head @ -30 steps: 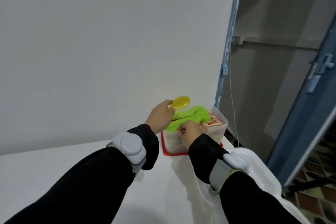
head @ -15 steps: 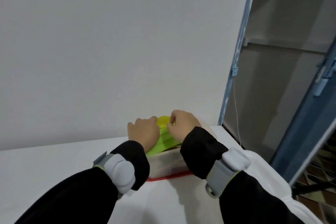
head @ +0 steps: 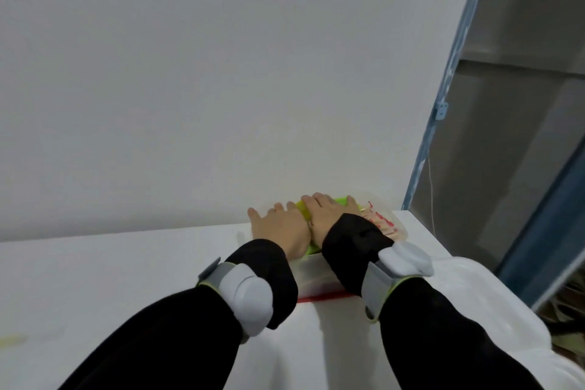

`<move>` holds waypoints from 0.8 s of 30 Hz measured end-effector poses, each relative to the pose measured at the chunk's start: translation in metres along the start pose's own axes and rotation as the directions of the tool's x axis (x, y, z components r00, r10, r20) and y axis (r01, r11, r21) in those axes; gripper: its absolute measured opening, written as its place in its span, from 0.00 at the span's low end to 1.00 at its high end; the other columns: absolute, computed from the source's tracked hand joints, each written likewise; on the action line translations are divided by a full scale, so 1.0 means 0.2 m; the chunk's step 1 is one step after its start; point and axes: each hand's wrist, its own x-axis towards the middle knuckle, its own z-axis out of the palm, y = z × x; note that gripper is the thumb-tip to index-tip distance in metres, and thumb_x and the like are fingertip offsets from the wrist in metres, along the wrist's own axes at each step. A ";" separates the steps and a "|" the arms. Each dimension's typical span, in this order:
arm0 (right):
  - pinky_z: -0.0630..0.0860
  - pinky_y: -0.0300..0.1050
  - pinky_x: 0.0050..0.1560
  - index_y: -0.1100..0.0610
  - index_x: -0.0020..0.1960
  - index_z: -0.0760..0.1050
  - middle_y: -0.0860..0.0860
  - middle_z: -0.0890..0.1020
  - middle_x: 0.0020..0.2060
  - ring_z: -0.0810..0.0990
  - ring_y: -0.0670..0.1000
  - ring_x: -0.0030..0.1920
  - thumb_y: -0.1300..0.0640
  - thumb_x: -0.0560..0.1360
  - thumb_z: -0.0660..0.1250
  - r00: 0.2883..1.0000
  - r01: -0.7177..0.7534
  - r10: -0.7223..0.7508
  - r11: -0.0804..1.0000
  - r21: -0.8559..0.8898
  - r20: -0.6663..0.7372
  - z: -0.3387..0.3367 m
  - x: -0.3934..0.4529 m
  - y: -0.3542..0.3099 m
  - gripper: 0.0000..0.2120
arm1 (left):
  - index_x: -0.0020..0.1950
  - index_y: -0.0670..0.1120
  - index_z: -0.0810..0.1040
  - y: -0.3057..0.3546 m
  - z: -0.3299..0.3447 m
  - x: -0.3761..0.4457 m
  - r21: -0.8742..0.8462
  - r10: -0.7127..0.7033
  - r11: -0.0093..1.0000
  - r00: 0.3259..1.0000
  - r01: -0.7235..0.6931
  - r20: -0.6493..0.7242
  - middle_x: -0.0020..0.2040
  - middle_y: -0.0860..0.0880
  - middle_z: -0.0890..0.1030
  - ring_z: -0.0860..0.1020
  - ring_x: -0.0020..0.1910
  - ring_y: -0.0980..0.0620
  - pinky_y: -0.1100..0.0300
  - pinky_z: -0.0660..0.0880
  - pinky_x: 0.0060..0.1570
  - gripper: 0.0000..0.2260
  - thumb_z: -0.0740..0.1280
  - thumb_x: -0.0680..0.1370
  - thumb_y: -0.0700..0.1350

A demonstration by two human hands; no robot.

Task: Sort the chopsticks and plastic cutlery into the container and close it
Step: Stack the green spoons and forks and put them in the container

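Note:
A translucent plastic container (head: 316, 275) stands at the far right of the white table (head: 126, 269), on a red lid (head: 323, 297). Green and yellow plastic cutlery (head: 304, 213) fills its left side. Chopsticks in red-printed wrappers (head: 381, 222) lie along its right side. My left hand (head: 280, 228) lies flat on the cutlery with fingers stretched out. Beside it, my right hand (head: 329, 212) presses down on the cutlery too, fingers straight. Most of the cutlery is hidden under both hands.
A white wall rises right behind the table. A white plastic piece (head: 474, 301) lies over the table's right edge. Beyond it stand a blue door frame (head: 443, 123) and a doorway. A pale smear (head: 12, 340) shows on the table's left.
The yellow spoon that my left hand held up has gone down into the container. Both hands have since flattened on top of the cutlery, and the view has shifted left.

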 end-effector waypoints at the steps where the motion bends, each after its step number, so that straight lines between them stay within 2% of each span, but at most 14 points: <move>1: 0.46 0.63 0.72 0.48 0.76 0.49 0.47 0.53 0.76 0.50 0.49 0.77 0.52 0.80 0.47 1.000 -0.011 0.011 1.000 -0.009 -0.003 0.00 -0.01 0.00 0.24 | 0.73 0.42 0.58 0.01 -0.01 -0.01 0.006 -0.009 1.000 1.000 0.009 -0.022 0.69 0.43 0.68 0.65 0.68 0.41 0.37 0.53 0.66 0.24 0.53 0.77 0.46; 3: 0.43 0.65 0.72 0.47 0.77 0.44 0.47 0.48 0.77 0.44 0.50 0.77 0.52 0.81 0.46 1.000 -0.030 0.030 0.999 -0.010 -0.004 -0.01 -0.03 -0.01 0.25 | 0.68 0.43 0.65 0.01 -0.02 -0.04 0.018 -0.026 0.999 0.995 0.027 -0.097 0.64 0.44 0.70 0.61 0.67 0.39 0.40 0.56 0.63 0.20 0.54 0.76 0.44; 5: 0.41 0.68 0.71 0.46 0.77 0.40 0.47 0.44 0.77 0.40 0.51 0.77 0.51 0.81 0.44 0.998 -0.058 0.058 0.998 0.004 -0.009 -0.03 -0.06 -0.02 0.26 | 0.62 0.42 0.69 0.02 -0.04 -0.07 -0.012 -0.047 0.999 0.986 0.045 -0.157 0.62 0.43 0.68 0.61 0.63 0.39 0.43 0.58 0.61 0.16 0.54 0.76 0.43; 8: 0.37 0.73 0.68 0.48 0.77 0.37 0.49 0.41 0.77 0.36 0.54 0.76 0.49 0.81 0.41 0.988 -0.107 0.105 0.994 -0.012 -0.110 -0.04 -0.08 -0.02 0.26 | 0.57 0.43 0.73 0.02 -0.05 -0.07 -0.106 -0.062 0.994 0.976 0.040 -0.209 0.60 0.43 0.67 0.62 0.59 0.40 0.44 0.60 0.58 0.13 0.53 0.77 0.44; 11: 0.34 0.75 0.64 0.49 0.76 0.35 0.53 0.38 0.76 0.33 0.58 0.75 0.50 0.82 0.45 0.955 -0.132 0.105 0.988 -0.081 -0.278 -0.05 -0.12 -0.04 0.28 | 0.61 0.46 0.72 -0.01 -0.05 -0.08 -0.297 -0.097 0.955 0.957 0.011 -0.273 0.61 0.44 0.68 0.63 0.60 0.42 0.45 0.61 0.59 0.16 0.50 0.80 0.49; 14: 0.34 0.74 0.65 0.49 0.77 0.38 0.55 0.40 0.76 0.35 0.59 0.75 0.57 0.79 0.51 0.920 -0.154 0.106 0.983 -0.100 -0.376 -0.09 -0.17 -0.12 0.32 | 0.68 0.51 0.69 -0.09 -0.07 -0.12 -0.470 -0.134 0.883 0.952 -0.011 -0.274 0.65 0.46 0.67 0.62 0.64 0.43 0.48 0.59 0.62 0.18 0.50 0.81 0.52; 16: 0.34 0.73 0.66 0.48 0.77 0.47 0.55 0.44 0.77 0.38 0.60 0.76 0.59 0.76 0.55 0.916 -0.153 0.121 0.987 -0.056 -0.383 -0.10 -0.21 -0.22 0.32 | 0.70 0.53 0.67 -0.19 -0.09 -0.18 -0.539 -0.165 0.842 0.957 0.010 -0.240 0.66 0.46 0.67 0.61 0.66 0.44 0.49 0.58 0.63 0.19 0.51 0.81 0.52; 17: 0.36 0.74 0.66 0.49 0.76 0.54 0.56 0.49 0.77 0.41 0.60 0.76 0.59 0.75 0.58 0.910 -0.122 0.104 0.992 -0.020 -0.401 -0.09 -0.24 -0.29 0.30 | 0.70 0.53 0.67 -0.25 -0.10 -0.22 -0.546 -0.171 0.838 0.960 0.024 -0.221 0.67 0.47 0.66 0.60 0.66 0.44 0.50 0.58 0.62 0.19 0.52 0.80 0.52; 19: 0.48 0.77 0.64 0.53 0.65 0.73 0.59 0.66 0.71 0.55 0.61 0.73 0.60 0.68 0.65 0.864 -0.018 0.018 1.000 0.005 -0.504 -0.05 -0.29 -0.44 0.24 | 0.70 0.54 0.68 -0.41 -0.11 -0.33 -0.506 -0.151 0.861 0.974 0.045 -0.171 0.67 0.47 0.67 0.60 0.67 0.45 0.53 0.58 0.58 0.19 0.54 0.80 0.52; 20: 0.55 0.77 0.61 0.54 0.57 0.78 0.59 0.74 0.65 0.61 0.60 0.68 0.59 0.64 0.66 0.826 0.033 -0.026 0.999 0.001 -0.563 -0.02 -0.31 -0.53 0.21 | 0.69 0.54 0.69 -0.50 -0.11 -0.39 -0.468 -0.133 0.882 0.981 0.050 -0.145 0.67 0.47 0.67 0.60 0.67 0.45 0.54 0.58 0.56 0.18 0.55 0.79 0.52; 22: 0.63 0.75 0.57 0.53 0.47 0.81 0.57 0.80 0.56 0.65 0.58 0.61 0.56 0.63 0.62 0.771 0.138 -0.094 0.990 0.021 -0.630 0.02 -0.39 -0.74 0.16 | 0.67 0.55 0.71 -0.70 -0.11 -0.51 -0.383 -0.097 0.922 0.991 0.053 -0.095 0.66 0.49 0.69 0.60 0.68 0.46 0.55 0.56 0.53 0.17 0.56 0.79 0.52; 24: 0.67 0.72 0.56 0.51 0.44 0.81 0.54 0.81 0.53 0.66 0.58 0.59 0.53 0.65 0.55 0.770 0.229 -0.153 0.972 0.044 -0.619 0.07 -0.45 -0.95 0.16 | 0.65 0.57 0.73 -0.91 -0.10 -0.63 -0.311 -0.068 0.949 0.997 0.053 -0.039 0.65 0.50 0.70 0.60 0.68 0.46 0.55 0.56 0.53 0.16 0.57 0.79 0.53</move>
